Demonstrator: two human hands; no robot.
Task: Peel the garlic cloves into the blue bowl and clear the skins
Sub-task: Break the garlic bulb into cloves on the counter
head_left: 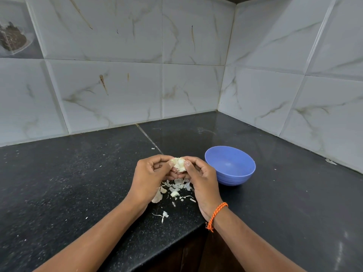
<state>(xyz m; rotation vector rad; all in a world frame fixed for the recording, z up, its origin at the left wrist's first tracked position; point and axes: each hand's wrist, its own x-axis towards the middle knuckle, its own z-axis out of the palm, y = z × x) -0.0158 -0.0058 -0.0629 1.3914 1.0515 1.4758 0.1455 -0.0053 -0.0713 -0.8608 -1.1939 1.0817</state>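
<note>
Both hands, left (152, 171) and right (200, 173), pinched garlic (178, 163) above skins (174, 188), grip prising cloves apart. Bowl (241, 177) at 3 o'clock, no cloves visible inside.

We're in a home kitchen corner: black stone counter (78, 173) w/ marble-look wall tiles (110, 91) from 9 to 3 o'clock, stains at 11.

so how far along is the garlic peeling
Early on. Done: a pile of loose skins lies on the counter. In hand: the left hand and right hand pinch the garlic. Left: the blue bowl looks empty, and the skins need clearing.
</note>
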